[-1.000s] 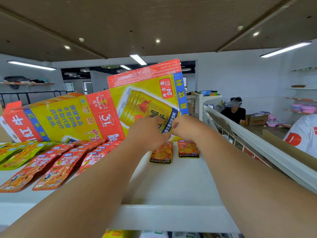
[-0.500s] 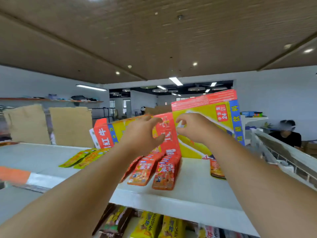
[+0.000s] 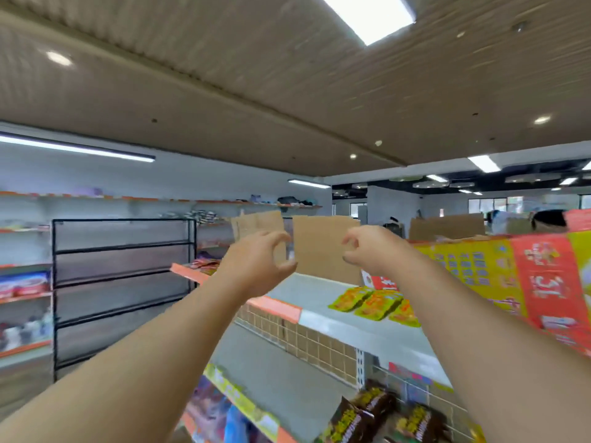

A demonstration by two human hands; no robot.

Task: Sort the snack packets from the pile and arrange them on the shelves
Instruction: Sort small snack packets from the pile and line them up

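Both arms reach out at shelf height, hands in the air and touching nothing. The left hand (image 3: pixel 257 263) has its fingers curled in, thumb tip meeting the forefinger, a closed grip with nothing visible in it. The right hand (image 3: pixel 367 251) is curled the same way, its grip also empty as far as the blur allows. Between and below them runs the top shelf (image 3: pixel 315 294), white with an orange edge strip. 3 yellow-green snack packets (image 3: pixel 375 304) lie flat on it, just beside a big yellow and red carton (image 3: pixel 511 276) on the right. Brown cardboard sheets (image 3: pixel 323 247) stand behind the hands. Dark brown packets (image 3: pixel 367 414) sit on the lower shelf. A black rack (image 3: pixel 123 282) stands far left.
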